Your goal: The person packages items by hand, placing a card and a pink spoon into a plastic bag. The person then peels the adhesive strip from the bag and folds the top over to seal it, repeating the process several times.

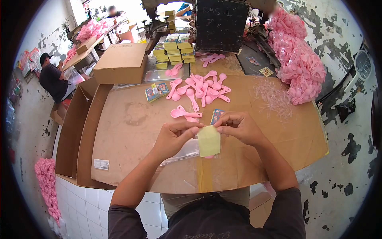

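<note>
A pale yellow card point(209, 141) hangs between my two hands near the front of the cardboard-covered table. My left hand point(178, 137) pinches its upper left corner, and my right hand point(238, 126) pinches the upper right corner. Just behind my right hand lies a blue printed card point(217, 115). Clear plastic sleeves point(184, 152) lie below my left hand. Beyond the hands, several pink spoons point(193, 91) are heaped, with a few more point(185, 114) closer to me. A banded stack of blue cards point(156, 92) sits to their left.
A closed cardboard box point(121, 61) stands at the back left, beside stacked yellow card bundles point(174, 49). Clear plastic strips point(272, 97) lie at right. Bagged pink spoons point(298, 59) rise beyond them. A black board point(219, 26) stands behind. A person point(53, 77) sits at far left.
</note>
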The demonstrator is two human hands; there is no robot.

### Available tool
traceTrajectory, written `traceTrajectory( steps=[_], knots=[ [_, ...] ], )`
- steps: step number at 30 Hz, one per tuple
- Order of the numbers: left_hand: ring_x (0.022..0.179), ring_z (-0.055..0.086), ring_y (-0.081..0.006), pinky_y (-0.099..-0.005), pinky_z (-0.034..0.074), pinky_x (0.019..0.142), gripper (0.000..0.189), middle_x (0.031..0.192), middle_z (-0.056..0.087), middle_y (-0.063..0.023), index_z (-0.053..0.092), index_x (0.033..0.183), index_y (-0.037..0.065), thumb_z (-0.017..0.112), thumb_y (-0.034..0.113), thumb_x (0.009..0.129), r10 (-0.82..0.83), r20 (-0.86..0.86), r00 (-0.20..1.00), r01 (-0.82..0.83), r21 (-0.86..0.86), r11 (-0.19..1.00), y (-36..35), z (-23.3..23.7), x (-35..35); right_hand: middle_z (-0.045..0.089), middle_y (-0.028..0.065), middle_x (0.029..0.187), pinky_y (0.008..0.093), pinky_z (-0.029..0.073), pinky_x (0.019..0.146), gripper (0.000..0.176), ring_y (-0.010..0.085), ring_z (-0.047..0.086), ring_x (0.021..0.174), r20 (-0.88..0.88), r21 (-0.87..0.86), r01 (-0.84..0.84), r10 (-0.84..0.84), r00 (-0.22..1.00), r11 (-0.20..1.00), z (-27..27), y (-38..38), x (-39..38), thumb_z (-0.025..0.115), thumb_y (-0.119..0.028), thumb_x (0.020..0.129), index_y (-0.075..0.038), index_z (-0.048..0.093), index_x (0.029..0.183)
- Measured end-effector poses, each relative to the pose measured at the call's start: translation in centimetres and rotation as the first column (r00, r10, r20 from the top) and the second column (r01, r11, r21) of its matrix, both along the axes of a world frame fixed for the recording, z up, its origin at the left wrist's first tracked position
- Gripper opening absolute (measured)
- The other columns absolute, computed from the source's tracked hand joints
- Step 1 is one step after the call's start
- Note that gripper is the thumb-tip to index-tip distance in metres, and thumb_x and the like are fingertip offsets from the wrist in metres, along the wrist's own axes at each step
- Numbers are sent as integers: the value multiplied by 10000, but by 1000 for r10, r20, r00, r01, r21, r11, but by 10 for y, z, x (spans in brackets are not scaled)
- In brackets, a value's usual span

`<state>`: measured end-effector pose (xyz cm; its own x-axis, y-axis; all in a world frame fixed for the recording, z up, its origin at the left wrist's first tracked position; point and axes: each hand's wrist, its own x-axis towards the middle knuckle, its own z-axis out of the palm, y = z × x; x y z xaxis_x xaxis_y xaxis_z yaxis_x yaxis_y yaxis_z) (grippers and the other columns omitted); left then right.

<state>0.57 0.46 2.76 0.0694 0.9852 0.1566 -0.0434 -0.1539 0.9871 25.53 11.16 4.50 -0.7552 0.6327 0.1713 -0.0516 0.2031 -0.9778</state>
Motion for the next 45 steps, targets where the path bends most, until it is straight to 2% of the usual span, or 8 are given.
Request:
traceTrajectory(
  steps=[26, 30, 36, 37, 39, 41, 43, 45],
  knots=[
    [984, 702, -131, -293, 587, 862, 318, 1173, 708, -78, 643, 1254, -28, 716, 126, 985, -60, -37, 997, 53, -175, 983, -25, 14, 0, 712, 48, 1055, 278, 544, 848, 296, 102, 664, 942, 7, -35, -134, 134, 991, 990, 0, -7, -2, 695, -68, 978, 15, 647, 1259],
    [933, 704, -139, -300, 595, 817, 294, 1153, 706, -73, 627, 1266, 4, 655, 168, 1024, 215, -20, 976, -216, -145, 966, -59, 10, -42, 744, 53, 1050, 298, 535, 816, 312, 117, 679, 936, 174, 287, 9, -61, 983, 958, 1, 4, 9, 704, -131, 975, -13, 674, 1262],
    [1130, 628, -173, -339, 537, 942, 523, 1239, 644, -111, 471, 1489, 36, 524, 353, 1076, 681, 618, 394, -843, -53, 536, -88, 30, -105, 758, 95, 1061, 334, 529, 807, 327, 193, 702, 925, 267, 450, 148, -291, 919, 881, -7, 29, 24, 727, -160, 929, -17, 702, 1222],
    [1172, 603, -161, -321, 520, 945, 579, 1285, 627, -124, 438, 1514, 29, 533, 387, 1070, 672, 554, 491, -810, 7, 587, -95, 33, -97, 753, 107, 1065, 345, 532, 815, 328, 213, 706, 934, 268, 477, 168, -325, 907, 863, -7, 32, 25, 729, -158, 920, -13, 704, 1213],
    [1255, 553, -137, -284, 485, 950, 695, 1377, 595, -151, 371, 1564, 14, 550, 456, 1058, 627, 404, 666, -716, 111, 689, -115, 28, -71, 729, 124, 1078, 370, 535, 844, 329, 256, 697, 976, 281, 585, 182, -408, 869, 790, -16, 41, 31, 738, -176, 909, -15, 710, 1194],
    [817, 665, -156, -264, 522, 668, 595, 1080, 693, -153, 488, 1431, 3, 590, 442, 1042, 211, 376, 902, -368, 416, 832, -136, 32, -37, 700, 137, 1088, 392, 532, 877, 342, 291, 680, 1014, 319, 652, 142, -440, 839, 744, -20, 43, 36, 749, -198, 897, -19, 712, 1185],
    [531, 620, -240, -318, 458, 454, 424, 714, 666, -116, 678, 1035, -18, 775, 386, 946, -131, 465, 876, -154, 526, 837, -160, 64, 14, 666, 147, 1095, 411, 523, 917, 365, 319, 654, 1049, 386, 680, 48, -413, 825, 732, -17, 43, 39, 760, -225, 884, -26, 711, 1185],
    [494, 599, -209, -286, 409, 423, 255, 648, 663, -114, 576, 970, 40, 619, 277, 1052, -560, 154, 814, 334, 664, 669, -143, 109, 18, 656, 148, 1091, 409, 511, 937, 381, 318, 642, 1044, 409, 711, 10, -425, 808, 703, -16, 39, 36, 768, -240, 888, -18, 702, 1191]
  ],
)
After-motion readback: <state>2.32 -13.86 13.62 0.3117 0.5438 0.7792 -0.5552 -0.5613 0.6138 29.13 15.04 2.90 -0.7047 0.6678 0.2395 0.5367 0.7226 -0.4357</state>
